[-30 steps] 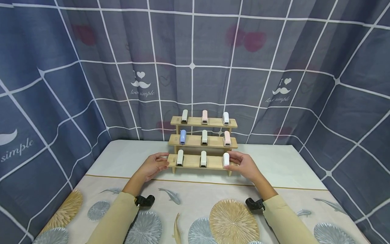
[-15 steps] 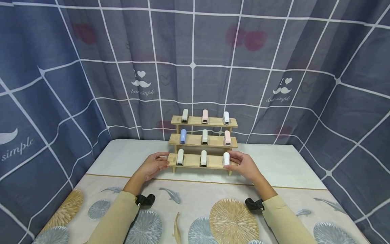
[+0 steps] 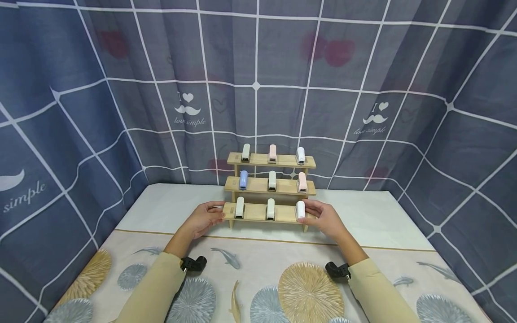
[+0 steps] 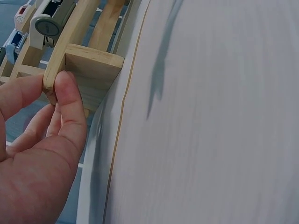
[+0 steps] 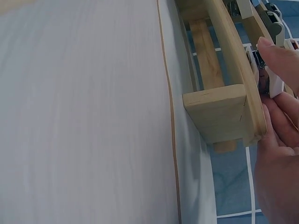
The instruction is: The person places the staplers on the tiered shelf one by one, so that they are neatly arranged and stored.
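Observation:
A three-tier wooden display stand (image 3: 255,212) holds rows of mini staplers. At the left end of its lowest shelf, my left hand (image 3: 203,220) pinches the board between thumb and fingers, as the left wrist view confirms. Around the white stapler (image 3: 300,210) at the right end of that shelf, my right hand (image 3: 324,220) has its thumb in front and its fingers behind; some fingertips are hidden. Two more pale staplers stand on this shelf, one at left (image 3: 239,207) and one in the middle (image 3: 270,209). A blue stapler (image 3: 243,180) sits on the middle tier.
Pink staplers stand on the middle tier (image 3: 302,182) and top tier (image 3: 272,154), beside pale ones. The stand rests on a white surface (image 3: 355,211) behind a patterned tablecloth (image 3: 266,255). A blue grid curtain (image 3: 226,54) encloses the back and sides.

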{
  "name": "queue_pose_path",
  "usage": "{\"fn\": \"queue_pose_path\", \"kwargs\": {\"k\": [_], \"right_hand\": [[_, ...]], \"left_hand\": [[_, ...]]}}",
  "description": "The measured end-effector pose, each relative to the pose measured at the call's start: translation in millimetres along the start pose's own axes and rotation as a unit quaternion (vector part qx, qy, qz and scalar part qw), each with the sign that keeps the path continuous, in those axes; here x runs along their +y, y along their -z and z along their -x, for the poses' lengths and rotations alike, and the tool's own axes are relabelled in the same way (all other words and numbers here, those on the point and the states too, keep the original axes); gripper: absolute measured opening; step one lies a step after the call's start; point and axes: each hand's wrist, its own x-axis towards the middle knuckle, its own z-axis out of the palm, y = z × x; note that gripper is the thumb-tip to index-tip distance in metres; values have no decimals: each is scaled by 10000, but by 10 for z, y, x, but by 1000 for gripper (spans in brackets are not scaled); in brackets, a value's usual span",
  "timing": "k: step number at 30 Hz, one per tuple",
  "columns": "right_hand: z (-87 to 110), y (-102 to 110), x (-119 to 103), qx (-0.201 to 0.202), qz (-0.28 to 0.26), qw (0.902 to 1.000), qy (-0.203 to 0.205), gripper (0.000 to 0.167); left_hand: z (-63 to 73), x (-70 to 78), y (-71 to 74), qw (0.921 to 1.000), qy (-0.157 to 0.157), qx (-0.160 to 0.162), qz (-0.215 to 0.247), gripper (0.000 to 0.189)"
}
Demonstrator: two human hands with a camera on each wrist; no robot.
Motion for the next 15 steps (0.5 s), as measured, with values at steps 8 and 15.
{"fn": "queue_pose_path", "kwargs": {"k": [8,15], "right_hand": [[15,6,-9,22,-36,10000,-3,74],[-1,3,-2,5,-87,10000,-31,75]], "left_hand": [[3,10,-31,9998,-76,-106,151,56],[3,16,-25,9999,-51,-69,147,57]]}}
